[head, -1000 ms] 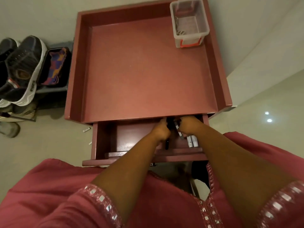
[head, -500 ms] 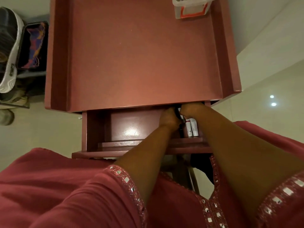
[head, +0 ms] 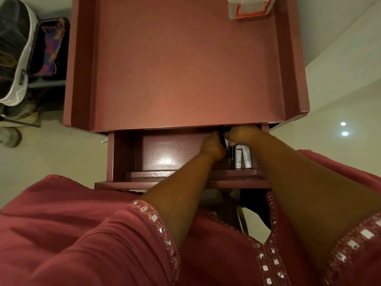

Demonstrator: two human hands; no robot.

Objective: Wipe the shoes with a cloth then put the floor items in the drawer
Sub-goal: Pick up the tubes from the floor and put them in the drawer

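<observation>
I'm looking down from the head cam at an open drawer [head: 127, 157] pulled out under a maroon cabinet top [head: 185, 65]. Both hands are reaching into its back right corner. My left hand [head: 212, 146] is curling around a dark slim item [head: 222, 139], fingers clenched on it, though I can't tell exactly what the item is. My right hand [head: 242, 134] is curling over the tops of small items there too; it seems to be gripping or nudging them, but the fingers are partly hidden under the cabinet edge. Two white tubes [head: 243, 156] and a thin black pen-like stick [head: 232, 159] are lying w/ their ends toward me, against the right wall of the drawer.

To do this well, I judge the items should be laid flat & parallel beside the tubes, low enough that nothing catches the cabinet edge when the drawer closes.

A clear plastic bin w/ an orange label [head: 250, 8] is sitting at the far right of the cabinet top. Shoes [head: 14, 54] are standing on a rack at left, next to a dark tray w/ a colourful cloth [head: 49, 50]. The floor [head: 51, 153] is pale tile, w/ a tiny white scrap [head: 104, 140] just left of the drawer.
</observation>
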